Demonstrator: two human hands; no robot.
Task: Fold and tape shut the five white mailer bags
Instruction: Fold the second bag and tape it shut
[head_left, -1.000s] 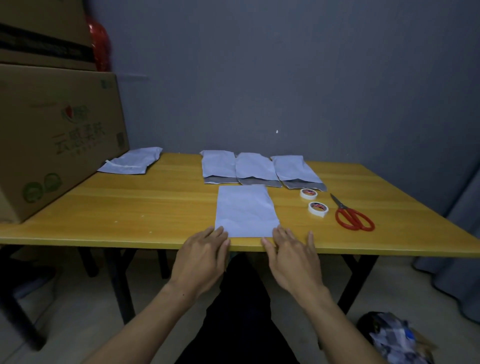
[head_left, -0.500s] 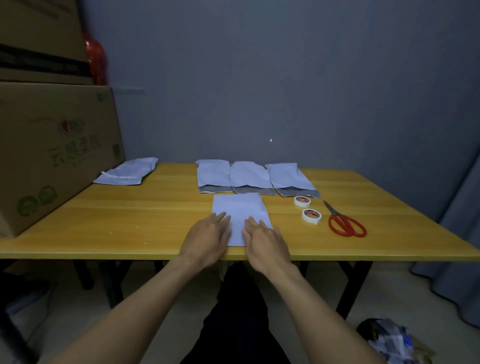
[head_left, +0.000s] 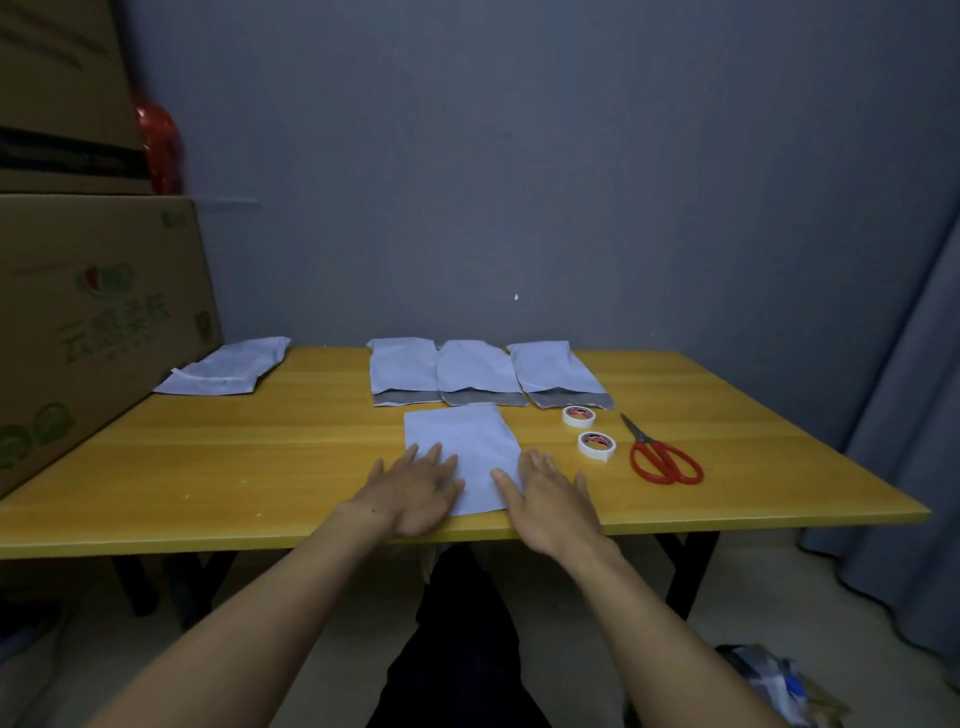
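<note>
So half a second back both hands were bunched together in the middle of the front mailer bag (head_left: 467, 441); now they've slid apart. The left hand (head_left: 415, 488) is flat on its near left corner and the right hand (head_left: 545, 493) flat on its near right edge, fingers straight and spread, gripping nothing. Looks to me like a smoothing pass, flattening this bag near the table (head_left: 260, 457) edge before any tape goes on.

I can't see any tape on it yet, so I'd say it's early days. Just behind that bag sits the row of three mailer bags (head_left: 475, 374), grey strips still showing along their near ends, so probably unsealed. The fifth mailer bag (head_left: 228, 366) is far off to the back left of it, next to the cardboard box (head_left: 98, 322).

Two tape rolls (head_left: 597, 445) sit just right of the front bag, with the scissors (head_left: 662, 460) just beyond them. Nothing blocks the reach to them.
</note>
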